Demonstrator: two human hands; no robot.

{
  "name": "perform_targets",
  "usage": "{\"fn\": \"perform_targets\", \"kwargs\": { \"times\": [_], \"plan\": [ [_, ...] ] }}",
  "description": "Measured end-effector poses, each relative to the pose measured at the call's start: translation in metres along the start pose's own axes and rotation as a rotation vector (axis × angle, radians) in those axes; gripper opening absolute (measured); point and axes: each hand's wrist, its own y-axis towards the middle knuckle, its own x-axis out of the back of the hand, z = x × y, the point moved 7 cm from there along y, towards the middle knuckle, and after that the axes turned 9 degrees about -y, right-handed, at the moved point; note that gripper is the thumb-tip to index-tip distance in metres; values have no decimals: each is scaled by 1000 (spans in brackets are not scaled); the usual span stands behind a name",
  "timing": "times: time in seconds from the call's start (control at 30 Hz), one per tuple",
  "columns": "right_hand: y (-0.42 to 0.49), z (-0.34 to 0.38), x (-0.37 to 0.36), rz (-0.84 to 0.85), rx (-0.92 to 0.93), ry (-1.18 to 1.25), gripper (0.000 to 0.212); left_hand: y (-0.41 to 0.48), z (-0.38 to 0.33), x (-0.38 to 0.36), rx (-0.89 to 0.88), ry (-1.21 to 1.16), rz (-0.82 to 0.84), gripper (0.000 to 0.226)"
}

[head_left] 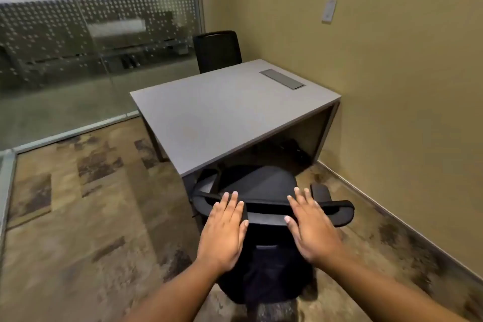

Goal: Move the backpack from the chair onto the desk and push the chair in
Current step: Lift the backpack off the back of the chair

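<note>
A black office chair (pixel 264 217) stands at the near edge of the grey desk (pixel 222 112), its seat partly under the desktop. My left hand (pixel 224 227) and my right hand (pixel 311 227) lie flat on the top rim of the chair's backrest, fingers stretched out and slightly spread, not curled around it. A dark rounded shape (pixel 258 180) sits beyond the backrest; I cannot tell whether it is the bare seat or the backpack. No backpack shows on the desktop.
The desktop carries only a grey cable hatch (pixel 282 79) near the wall. A second black chair (pixel 218 51) stands at the desk's far side. The tan wall (pixel 392 86) runs along the right, a glass partition (pixel 78 60) on the left, patterned carpet (pixel 91 217) underfoot.
</note>
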Motion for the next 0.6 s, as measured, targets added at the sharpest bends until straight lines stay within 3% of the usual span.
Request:
{"fn": "perform_targets", "kwargs": {
  "times": [0.13,0.6],
  "plan": [
    [-10,3,-14,-66,-42,-87,58,-5,1,-9,15,88,3,60],
    [-8,2,-15,-67,-36,-143,54,-6,2,-15,36,70,-36,58]
  ]
}}
